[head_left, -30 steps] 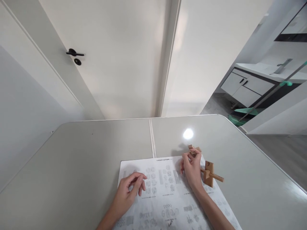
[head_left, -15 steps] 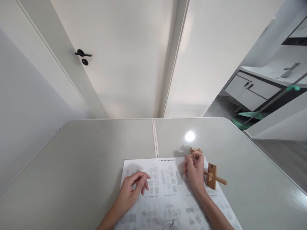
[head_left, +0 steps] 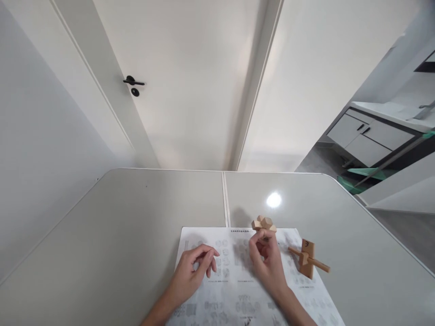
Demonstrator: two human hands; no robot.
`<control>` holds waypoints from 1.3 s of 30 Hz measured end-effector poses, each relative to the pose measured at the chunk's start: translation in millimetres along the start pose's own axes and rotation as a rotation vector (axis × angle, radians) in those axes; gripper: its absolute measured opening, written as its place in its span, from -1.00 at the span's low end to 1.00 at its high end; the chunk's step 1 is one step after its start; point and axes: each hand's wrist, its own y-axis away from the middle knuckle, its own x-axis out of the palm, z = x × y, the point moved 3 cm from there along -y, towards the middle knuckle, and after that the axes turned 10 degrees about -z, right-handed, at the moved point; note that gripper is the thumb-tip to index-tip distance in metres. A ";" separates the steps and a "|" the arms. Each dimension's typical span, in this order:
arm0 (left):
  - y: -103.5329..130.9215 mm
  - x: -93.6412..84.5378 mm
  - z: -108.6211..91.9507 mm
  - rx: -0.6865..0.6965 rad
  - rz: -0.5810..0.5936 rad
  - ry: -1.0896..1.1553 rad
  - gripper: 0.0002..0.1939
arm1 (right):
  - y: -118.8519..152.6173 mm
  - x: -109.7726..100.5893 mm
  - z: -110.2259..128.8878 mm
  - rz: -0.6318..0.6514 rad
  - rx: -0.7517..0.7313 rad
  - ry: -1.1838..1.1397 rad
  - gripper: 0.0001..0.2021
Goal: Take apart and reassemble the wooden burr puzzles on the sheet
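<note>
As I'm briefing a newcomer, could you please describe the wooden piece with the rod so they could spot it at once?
On the table, find the printed sheet. At its right edge, beside the right hand, is the wooden piece. Its flat plate bears a dark mark and a rod juts out both sides, unlike the knobbly wooden cluster held in that hand.

1. Right hand pinches a knobbly wooden block near the far edge of a printed sheet.
2. Left hand, loosely curled, is over the sheet.
3. A rod-crossed wooden piece sits at the sheet's right edge.
4. Beyond the grey tabletop: white door.
</note>
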 end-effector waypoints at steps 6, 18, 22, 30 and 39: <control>4.6 4.9 -8.7 0.011 0.033 0.156 -0.54 | 39.7 18.1 7.6 0.416 -0.157 0.005 -0.88; 9.6 15.6 -19.5 -0.218 0.276 0.434 -0.22 | 70.1 35.8 22.8 0.696 -0.615 0.299 -0.72; 9.7 15.4 -18.3 -0.207 0.204 0.465 -0.25 | 64.4 33.3 24.3 0.690 -0.592 0.314 -0.75; 6.5 7.4 -4.7 -0.124 0.011 0.452 -0.30 | 53.2 28.2 10.2 0.441 -0.064 -0.034 -0.92; 10.6 6.5 -12.3 -0.038 0.061 0.265 -0.33 | 43.3 29.0 16.4 0.598 -0.049 0.064 -0.77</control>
